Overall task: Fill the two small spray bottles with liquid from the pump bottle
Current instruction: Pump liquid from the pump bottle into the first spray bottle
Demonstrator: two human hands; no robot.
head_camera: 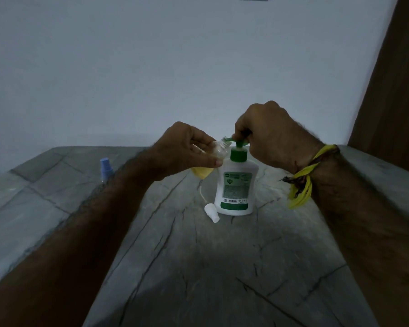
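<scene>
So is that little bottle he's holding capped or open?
Open. The small spray bottle in the left hand shows a bare threaded neck under the pump spout; a white spray cap lies on the table.

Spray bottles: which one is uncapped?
The clear one held in the left hand at the pump spout; the other bottle stands capped in blue.

white plastic pump bottle with green pump [234,185], green-and-white label print at table centre, too blurred to read

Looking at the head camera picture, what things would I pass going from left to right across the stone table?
Blue-capped spray bottle → left hand holding the open small bottle → white pump bottle → right hand on the pump → yellow wrist thread.
</scene>
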